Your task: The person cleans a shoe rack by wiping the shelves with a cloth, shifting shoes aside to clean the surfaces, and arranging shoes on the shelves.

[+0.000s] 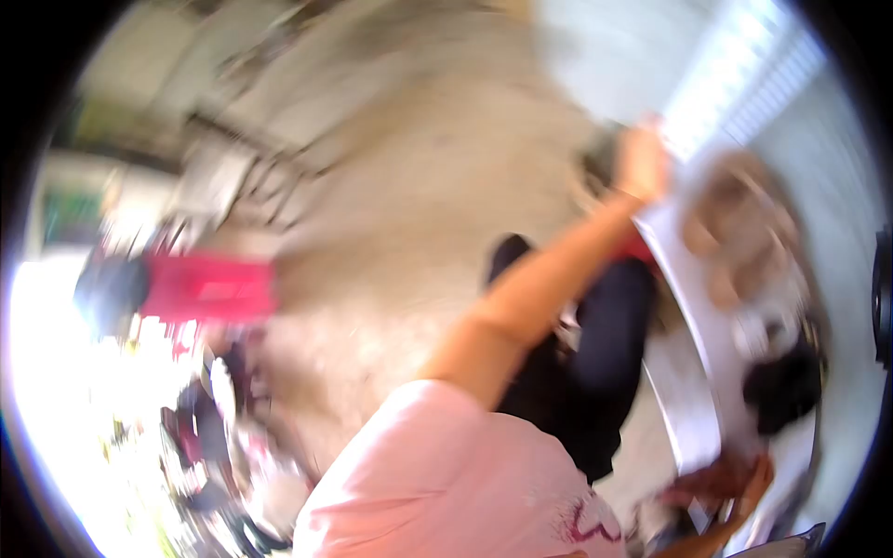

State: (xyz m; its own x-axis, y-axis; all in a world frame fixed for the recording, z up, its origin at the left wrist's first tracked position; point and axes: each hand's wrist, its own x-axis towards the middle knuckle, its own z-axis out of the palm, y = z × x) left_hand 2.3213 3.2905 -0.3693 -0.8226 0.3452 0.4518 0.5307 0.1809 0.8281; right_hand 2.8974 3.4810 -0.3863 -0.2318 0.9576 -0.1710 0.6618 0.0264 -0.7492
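Note:
My left hand (644, 163) is at the end of my outstretched arm, near the far end of a white table (684, 307). Motion blur smears its fingers, and whether it holds anything is unclear. Low on the right is my right hand (760, 476), beside a reddish-brown item (712, 482) at the table's near end. Its fingers are blurred too, and contact with the item cannot be made out. Between the hands, blurred brown items (739, 228), a white round object (763, 333) and a black item (783, 386) lie on the table.
A bright pink-red object (212, 286) stands at the left, near a dark metal frame (270, 181). Mixed blurred items (223, 446) fill the lower left. Beige floor (400, 167) lies beyond my dark-clothed legs (595, 363). A pale wall (851, 232) runs along the right.

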